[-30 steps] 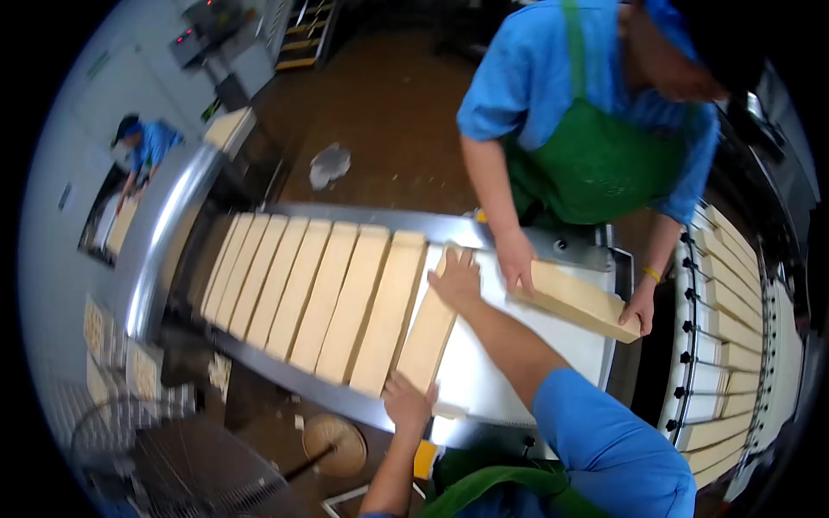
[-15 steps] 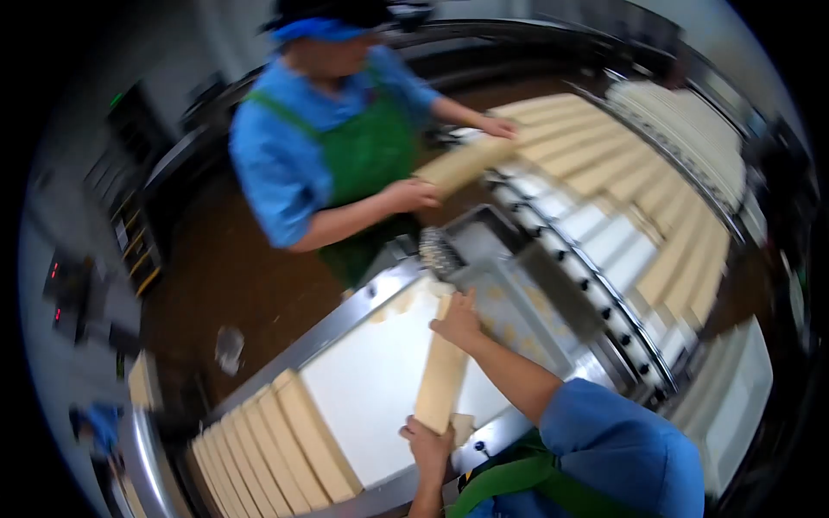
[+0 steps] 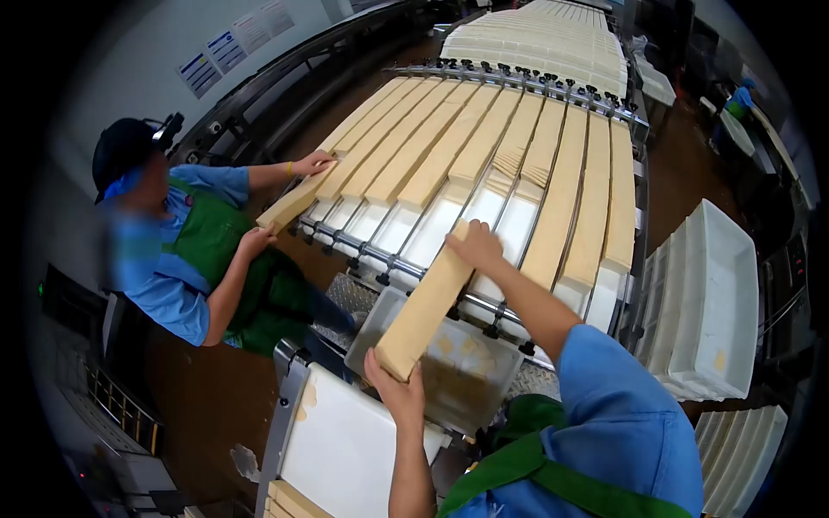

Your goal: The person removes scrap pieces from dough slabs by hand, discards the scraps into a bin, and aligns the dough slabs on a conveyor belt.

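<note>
A long pale dough block (image 3: 423, 308) is held between my two hands, slanting over a grey bin. My left hand (image 3: 396, 390) grips its lower end near the small white belt. At the upper end, my right hand (image 3: 477, 247) has its fingers wrapped round the block, close to the front edge of the wide conveyor. Rows of similar long blocks (image 3: 490, 129) lie side by side in the lanes of that conveyor. Two lanes hold blocks with sliced, fanned ends (image 3: 508, 161).
At the left a co-worker (image 3: 207, 233) holds another block (image 3: 296, 202) at the conveyor's corner. The grey bin (image 3: 473, 401) with scraps stands below my block. White belt (image 3: 341, 440) lies lower left, stacked white crates (image 3: 721, 302) at the right.
The view has swung right to the wide conveyor. My hands have lifted the block off the small belt and carried it over the bin. The co-worker's block has reached the conveyor.
</note>
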Action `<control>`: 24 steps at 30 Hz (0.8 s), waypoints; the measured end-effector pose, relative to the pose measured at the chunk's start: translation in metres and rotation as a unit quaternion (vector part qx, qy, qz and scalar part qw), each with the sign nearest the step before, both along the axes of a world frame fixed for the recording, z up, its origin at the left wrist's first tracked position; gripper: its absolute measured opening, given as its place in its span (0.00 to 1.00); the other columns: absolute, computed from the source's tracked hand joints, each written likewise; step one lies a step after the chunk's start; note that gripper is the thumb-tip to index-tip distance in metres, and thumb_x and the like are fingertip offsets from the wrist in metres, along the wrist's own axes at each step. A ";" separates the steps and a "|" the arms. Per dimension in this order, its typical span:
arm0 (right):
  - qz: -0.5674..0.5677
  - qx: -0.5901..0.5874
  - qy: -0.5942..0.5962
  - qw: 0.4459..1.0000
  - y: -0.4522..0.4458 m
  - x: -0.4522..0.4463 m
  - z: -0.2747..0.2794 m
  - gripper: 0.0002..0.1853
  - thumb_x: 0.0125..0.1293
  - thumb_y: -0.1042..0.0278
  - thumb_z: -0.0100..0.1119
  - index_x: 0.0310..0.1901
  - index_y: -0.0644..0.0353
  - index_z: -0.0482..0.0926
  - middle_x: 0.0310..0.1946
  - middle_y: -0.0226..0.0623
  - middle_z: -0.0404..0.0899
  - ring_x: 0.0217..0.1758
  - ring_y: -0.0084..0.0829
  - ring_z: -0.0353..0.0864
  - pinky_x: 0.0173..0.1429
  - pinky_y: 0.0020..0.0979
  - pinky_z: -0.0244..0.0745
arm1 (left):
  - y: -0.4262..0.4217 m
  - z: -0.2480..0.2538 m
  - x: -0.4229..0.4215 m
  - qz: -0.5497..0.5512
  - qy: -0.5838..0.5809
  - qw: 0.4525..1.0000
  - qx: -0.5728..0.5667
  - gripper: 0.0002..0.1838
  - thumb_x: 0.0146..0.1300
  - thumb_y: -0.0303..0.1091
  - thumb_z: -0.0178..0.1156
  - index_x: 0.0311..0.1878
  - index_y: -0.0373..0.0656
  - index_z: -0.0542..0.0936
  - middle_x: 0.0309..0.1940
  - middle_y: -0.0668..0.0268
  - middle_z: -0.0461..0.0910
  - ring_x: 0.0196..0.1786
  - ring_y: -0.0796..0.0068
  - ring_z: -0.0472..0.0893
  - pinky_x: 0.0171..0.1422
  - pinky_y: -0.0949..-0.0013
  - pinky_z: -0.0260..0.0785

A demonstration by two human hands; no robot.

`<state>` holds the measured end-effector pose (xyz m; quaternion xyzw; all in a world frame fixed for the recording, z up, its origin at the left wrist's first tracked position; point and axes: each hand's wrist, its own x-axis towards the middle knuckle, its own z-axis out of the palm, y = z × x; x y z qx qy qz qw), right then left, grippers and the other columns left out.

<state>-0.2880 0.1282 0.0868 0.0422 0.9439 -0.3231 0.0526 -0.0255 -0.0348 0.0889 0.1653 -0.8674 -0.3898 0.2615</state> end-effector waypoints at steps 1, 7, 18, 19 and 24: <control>0.000 -0.006 -0.003 1.000 0.012 -0.022 -0.004 0.41 0.55 0.39 0.53 0.60 0.69 0.66 0.57 0.54 0.69 0.58 0.55 0.71 0.61 0.49 0.66 | 0.000 0.001 -0.015 -0.043 0.002 0.998 0.051 0.43 0.52 0.25 0.68 0.69 0.34 0.55 0.66 0.43 0.57 0.70 0.44 0.58 0.73 0.53 0.52; 0.069 0.119 -0.009 0.990 0.051 -0.122 -0.024 0.34 0.63 0.44 0.39 0.56 0.66 0.76 0.58 0.49 0.74 0.66 0.47 0.63 0.69 0.45 0.46 | 0.004 -0.012 -0.080 -0.133 -0.059 0.967 0.208 0.54 0.50 0.20 0.71 0.74 0.39 0.45 0.68 0.52 0.59 0.63 0.61 0.72 0.64 0.64 0.69; -0.047 0.152 0.089 0.983 0.062 -0.178 -0.066 0.33 0.66 0.48 0.40 0.60 0.70 0.71 0.68 0.50 0.62 0.69 0.46 0.60 0.72 0.44 0.46 | 0.047 -0.038 -0.145 -0.096 -0.092 0.989 0.058 0.47 0.51 0.24 0.70 0.71 0.36 0.53 0.66 0.49 0.59 0.64 0.54 0.68 0.66 0.60 0.65; -0.048 0.153 0.101 0.982 0.064 -0.177 -0.063 0.31 0.66 0.49 0.41 0.60 0.69 0.71 0.68 0.49 0.62 0.69 0.46 0.60 0.72 0.43 0.47 | 0.052 -0.034 -0.149 -0.089 -0.090 0.990 0.057 0.47 0.50 0.26 0.71 0.71 0.35 0.54 0.64 0.46 0.60 0.66 0.47 0.65 0.69 0.57 0.60; -0.030 0.184 0.080 0.979 0.071 -0.180 -0.056 0.29 0.68 0.48 0.41 0.58 0.66 0.72 0.64 0.49 0.66 0.69 0.47 0.60 0.71 0.47 0.49 | 0.066 -0.025 -0.156 -0.074 -0.115 0.990 0.019 0.46 0.52 0.25 0.69 0.71 0.34 0.54 0.66 0.48 0.58 0.66 0.54 0.66 0.68 0.60 0.64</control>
